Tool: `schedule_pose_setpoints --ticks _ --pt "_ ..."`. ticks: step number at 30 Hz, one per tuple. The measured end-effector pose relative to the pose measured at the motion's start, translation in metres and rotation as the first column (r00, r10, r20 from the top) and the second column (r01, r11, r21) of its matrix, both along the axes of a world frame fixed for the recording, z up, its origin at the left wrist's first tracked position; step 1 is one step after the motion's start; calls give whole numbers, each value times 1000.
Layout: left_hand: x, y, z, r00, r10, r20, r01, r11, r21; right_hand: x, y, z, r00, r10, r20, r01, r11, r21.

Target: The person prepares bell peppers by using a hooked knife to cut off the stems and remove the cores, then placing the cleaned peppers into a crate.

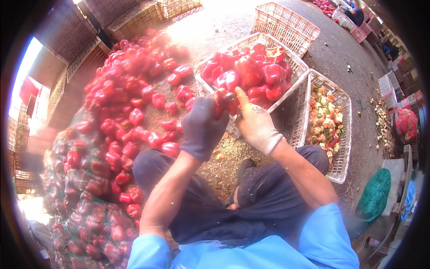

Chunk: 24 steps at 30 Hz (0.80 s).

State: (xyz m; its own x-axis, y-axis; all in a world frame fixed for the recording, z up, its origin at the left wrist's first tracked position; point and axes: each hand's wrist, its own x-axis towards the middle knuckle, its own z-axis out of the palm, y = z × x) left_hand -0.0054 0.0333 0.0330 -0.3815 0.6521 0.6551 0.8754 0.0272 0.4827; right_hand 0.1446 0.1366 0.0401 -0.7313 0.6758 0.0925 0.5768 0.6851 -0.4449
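Observation:
In a dark glove, my left hand is closed around a red bell pepper, much of it hidden by the fingers. My right hand, in a pale glove, grips what looks like a small knife against that pepper; its handle is mostly covered. Both hands meet above my knees, at the near edge of a pale plastic crate heaped with red peppers. To its right, a second crate holds pale pepper cores with bits of green and red.
A large pile of red peppers covers the floor at left, beside net sacks of peppers. Empty crates stand beyond the full one. Scraps and a green net sack lie at right. Far off sits another person.

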Motion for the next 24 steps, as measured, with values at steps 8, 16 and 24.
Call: schedule_pose_setpoints --ticks 8,16,24 --pt "-5 -3 -5 990 0 -138 -4 1000 -31 -5 7 12 995 27 97 -29 999 18" --pt "1 0 -4 989 -49 -137 48 999 -10 -1 6 6 999 -27 34 30 995 -99" --pt "-11 1 -2 999 14 -46 -13 1000 27 11 10 1 995 -12 102 19 998 -68"
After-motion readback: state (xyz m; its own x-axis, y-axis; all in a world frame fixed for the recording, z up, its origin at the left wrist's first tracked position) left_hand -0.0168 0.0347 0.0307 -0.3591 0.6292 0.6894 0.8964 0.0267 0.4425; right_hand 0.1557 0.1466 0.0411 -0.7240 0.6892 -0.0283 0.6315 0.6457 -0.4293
